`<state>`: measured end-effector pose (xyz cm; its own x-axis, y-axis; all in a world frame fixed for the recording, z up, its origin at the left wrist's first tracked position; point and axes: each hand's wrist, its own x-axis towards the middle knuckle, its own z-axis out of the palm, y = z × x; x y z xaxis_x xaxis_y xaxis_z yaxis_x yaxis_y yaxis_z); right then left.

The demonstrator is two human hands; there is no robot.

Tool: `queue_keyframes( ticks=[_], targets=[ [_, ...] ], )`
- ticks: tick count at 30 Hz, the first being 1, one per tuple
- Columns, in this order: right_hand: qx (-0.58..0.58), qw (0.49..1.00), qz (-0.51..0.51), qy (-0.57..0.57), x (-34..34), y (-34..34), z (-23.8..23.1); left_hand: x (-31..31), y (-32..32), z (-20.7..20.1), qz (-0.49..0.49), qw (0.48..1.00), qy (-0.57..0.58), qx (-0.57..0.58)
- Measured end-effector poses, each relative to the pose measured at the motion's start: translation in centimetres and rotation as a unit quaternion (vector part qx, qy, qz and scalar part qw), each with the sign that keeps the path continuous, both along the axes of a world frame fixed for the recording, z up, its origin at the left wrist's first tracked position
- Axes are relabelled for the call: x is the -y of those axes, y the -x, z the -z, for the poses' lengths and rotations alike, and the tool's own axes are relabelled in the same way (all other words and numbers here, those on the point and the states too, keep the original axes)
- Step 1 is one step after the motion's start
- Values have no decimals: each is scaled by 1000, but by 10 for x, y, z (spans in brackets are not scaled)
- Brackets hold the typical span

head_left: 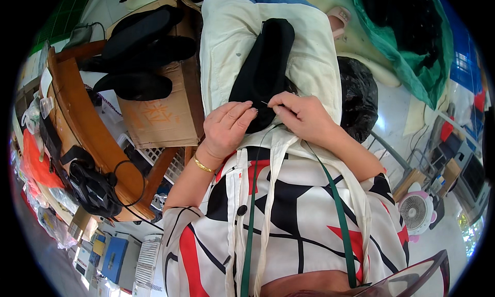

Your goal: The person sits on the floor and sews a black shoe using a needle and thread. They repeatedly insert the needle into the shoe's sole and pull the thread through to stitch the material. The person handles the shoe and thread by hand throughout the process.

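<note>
A black cloth shoe (265, 60) lies lengthwise on the cream cloth (317, 49) over my lap, its near end between my hands. My left hand (229, 124) is closed on that near end from the left side, with its fingertips on the black fabric. In a pinch, the thumb and forefinger of my right hand (299, 116) hold a thin, shiny needle (265, 103) at the shoe's right edge. The needle's tip points left toward my left fingertips. My hands hide part of the shoe's near end.
Several black shoes lie on a cardboard box (160, 114) at the left, beside a wooden chair (87, 137) with a black bag (90, 186). A green sack (428, 75) of black pieces stands far right. A black plastic bag (358, 93) sits right of my lap; a small fan (415, 210) is lower right.
</note>
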<state>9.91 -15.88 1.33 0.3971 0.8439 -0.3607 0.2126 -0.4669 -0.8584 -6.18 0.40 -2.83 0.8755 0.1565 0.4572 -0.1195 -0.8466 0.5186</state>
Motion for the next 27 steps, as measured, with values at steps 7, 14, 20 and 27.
queue_keyframes(
  ticks=[7,14,20,27],
  targets=[
    [59,997,-58,7,-5,-2,2,2,0,6,-9,1000,-12,17],
    [87,992,-88,13,-8,-5,3,3,-1,3,-7,1000,-3,19],
    [96,992,-88,2,-9,-5,3,3,-1,3,-9,1000,-7,18],
    [77,995,-67,-1,-14,-1,8,4,2,7,2,1000,9,8]
  ],
)
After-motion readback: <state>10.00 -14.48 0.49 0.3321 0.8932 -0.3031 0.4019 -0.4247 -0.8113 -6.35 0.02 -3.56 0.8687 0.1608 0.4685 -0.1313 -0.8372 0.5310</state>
